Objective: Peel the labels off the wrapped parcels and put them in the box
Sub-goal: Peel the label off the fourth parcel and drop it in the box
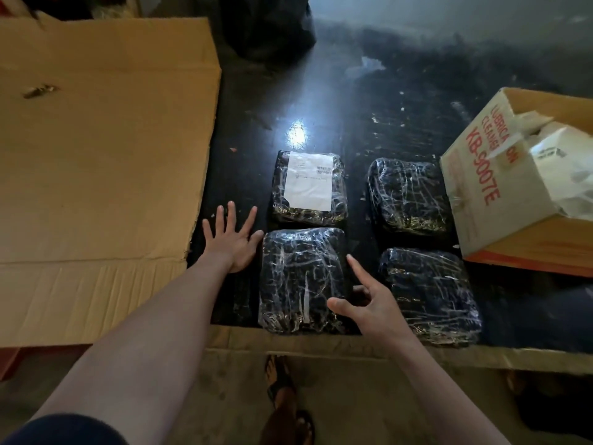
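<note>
Several dark parcels wrapped in clear film lie in a square on the black table. The far left parcel point(309, 187) carries a white label point(310, 181) on top. The near left parcel point(301, 281), the far right parcel point(407, 195) and the near right parcel point(430, 295) show no label. My left hand point(232, 237) rests flat with fingers spread on the table, just left of the near left parcel. My right hand point(369, 303) hovers open over that parcel's right edge, holding nothing. The cardboard box point(475, 187) stands at the right with white papers point(558, 168) inside.
A large flattened cardboard sheet point(96, 155) covers the left of the table. A cardboard strip point(353, 343) lines the near table edge. A dark bag point(266, 24) sits at the back. My sandalled foot point(285, 403) shows on the floor below.
</note>
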A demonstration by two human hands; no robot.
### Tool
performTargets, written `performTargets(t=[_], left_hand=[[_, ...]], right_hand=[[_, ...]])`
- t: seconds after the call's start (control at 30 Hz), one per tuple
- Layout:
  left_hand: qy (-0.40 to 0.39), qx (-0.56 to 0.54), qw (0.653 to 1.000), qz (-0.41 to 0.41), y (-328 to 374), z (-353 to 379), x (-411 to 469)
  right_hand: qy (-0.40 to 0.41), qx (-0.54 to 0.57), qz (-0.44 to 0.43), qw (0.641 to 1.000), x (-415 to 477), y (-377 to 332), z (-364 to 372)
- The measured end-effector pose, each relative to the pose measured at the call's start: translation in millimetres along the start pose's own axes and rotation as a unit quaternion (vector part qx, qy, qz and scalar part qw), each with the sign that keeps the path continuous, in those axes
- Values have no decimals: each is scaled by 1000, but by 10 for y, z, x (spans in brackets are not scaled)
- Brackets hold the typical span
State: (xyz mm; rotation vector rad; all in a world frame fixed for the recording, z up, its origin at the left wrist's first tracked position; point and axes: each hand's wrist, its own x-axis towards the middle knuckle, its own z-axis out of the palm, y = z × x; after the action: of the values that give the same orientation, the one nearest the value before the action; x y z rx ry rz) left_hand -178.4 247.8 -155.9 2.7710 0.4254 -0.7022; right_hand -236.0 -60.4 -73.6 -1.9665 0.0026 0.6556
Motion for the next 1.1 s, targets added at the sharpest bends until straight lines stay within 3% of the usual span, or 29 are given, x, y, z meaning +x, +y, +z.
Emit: performTargets(t=[0.37,0.5,0.6,0.77,0.9,1.1], left_hand=[[-14,-10,1000,-8,37,-62,-46],[17,4,1000,-10,69,-156,-64],[67,-9,998,-10,106,-309,-43],[120,-160,980,4,216,-619,185],[94,-294,950,45,472,-952,364],[30,-364,930,46,649,-1116,657]], right_hand=[[-35,-118,56,991,103,-29,-81],[-47,-172,65,982,228,-241,-224],[-1,-196,38,980,448,-477,-327],[60,-212,-31,975,988,-890,-390],[72,-267,-64,959,1437,-1044,-360],[58,-300,-43,951,1849,-1044,-350]])
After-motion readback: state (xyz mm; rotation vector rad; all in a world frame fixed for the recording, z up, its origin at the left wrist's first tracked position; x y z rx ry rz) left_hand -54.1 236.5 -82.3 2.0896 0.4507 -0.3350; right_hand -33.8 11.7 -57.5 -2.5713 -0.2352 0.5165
